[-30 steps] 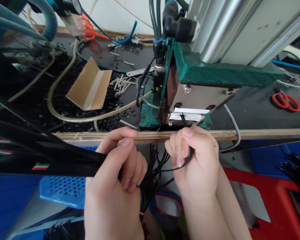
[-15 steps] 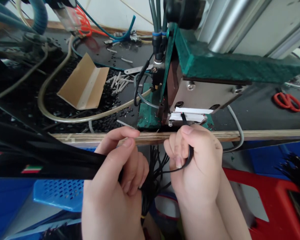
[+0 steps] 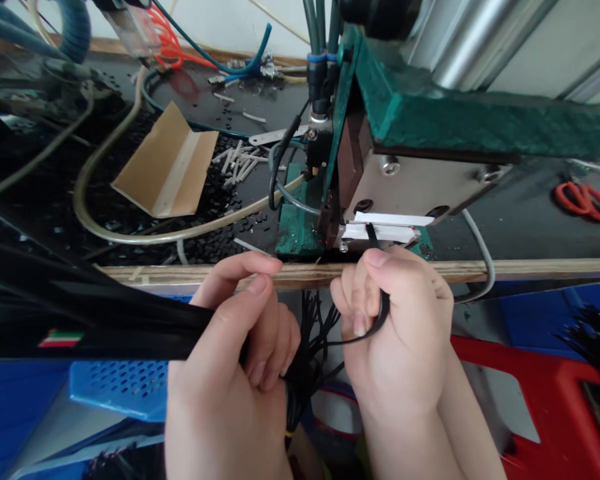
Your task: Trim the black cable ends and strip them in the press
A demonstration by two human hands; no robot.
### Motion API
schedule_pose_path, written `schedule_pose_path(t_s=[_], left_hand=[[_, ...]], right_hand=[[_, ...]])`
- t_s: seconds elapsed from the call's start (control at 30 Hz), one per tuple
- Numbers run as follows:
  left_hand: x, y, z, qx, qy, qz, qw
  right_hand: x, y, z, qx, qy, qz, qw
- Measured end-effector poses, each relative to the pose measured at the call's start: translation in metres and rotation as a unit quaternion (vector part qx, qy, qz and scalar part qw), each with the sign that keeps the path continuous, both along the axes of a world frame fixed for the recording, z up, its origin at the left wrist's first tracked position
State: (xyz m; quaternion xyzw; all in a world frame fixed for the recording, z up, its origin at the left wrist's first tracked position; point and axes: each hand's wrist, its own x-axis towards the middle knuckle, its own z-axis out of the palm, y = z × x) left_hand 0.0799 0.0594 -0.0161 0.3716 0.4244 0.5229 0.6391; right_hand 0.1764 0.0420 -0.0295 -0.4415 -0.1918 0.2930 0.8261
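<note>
My left hand (image 3: 240, 353) is closed around a bundle of black cables (image 3: 145, 327) that stretches off to the left; its thumb and index finger stick out above the bundle. In my right hand (image 3: 400, 320) a single flat black cable (image 3: 386, 310) is pinched between thumb and curled fingers. The end of that cable reaches into the slot between the white-edged jaws (image 3: 387, 233) of a green press (image 3: 430, 120). Its other part loops below my fingers toward more black cables (image 3: 310, 360) hanging under the bench.
A folded cardboard piece (image 3: 173, 170) lies among black scraps and pale tube bits (image 3: 237, 163) on the bench. Red-handled scissors (image 3: 585, 200) lie at the right. Below the wooden edge (image 3: 530, 268) are a blue perforated stool (image 3: 120, 387) and a red stool (image 3: 555, 400).
The view has shifted slightly, so the press and scissors sit a little further right. Both hands keep their grips, and the cable end stays in the press slot.
</note>
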Motion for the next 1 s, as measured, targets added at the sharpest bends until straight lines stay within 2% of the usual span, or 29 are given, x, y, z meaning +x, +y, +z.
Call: schedule_pose_path(t_s=[0.17, 0.33, 0.43, 0.5, 0.6, 0.73, 0.87, 1.0], left_hand=[[-0.001, -0.001, -0.003, 0.02, -0.019, -0.006, 1.0], [-0.005, 0.004, -0.01, 0.029, -0.069, -0.014, 0.997], [-0.008, 0.007, -0.008, 0.026, -0.062, -0.035, 0.997], [-0.011, 0.005, -0.003, 0.01, -0.041, -0.041, 0.998], [-0.014, -0.002, 0.005, -0.013, -0.023, -0.066, 0.997], [-0.022, -0.01, 0.003, -0.009, -0.011, -0.104, 0.994], [-0.028, -0.013, -0.005, -0.01, 0.007, -0.076, 0.997], [-0.031, -0.012, -0.002, -0.016, 0.003, -0.046, 0.999]], right_hand=[[0.003, -0.001, -0.004, 0.009, -0.005, 0.014, 1.0], [0.007, -0.013, -0.022, -0.002, -0.053, 0.049, 0.997], [0.006, -0.028, -0.034, -0.021, -0.158, 0.051, 0.986], [0.003, -0.037, -0.037, -0.033, -0.262, 0.058, 0.963], [-0.003, -0.046, -0.034, -0.026, -0.372, 0.075, 0.925], [-0.011, -0.05, -0.025, 0.002, -0.414, 0.084, 0.906], [-0.016, -0.05, -0.021, 0.014, -0.431, 0.092, 0.898], [-0.018, -0.05, -0.02, 0.029, -0.432, 0.099, 0.896]])
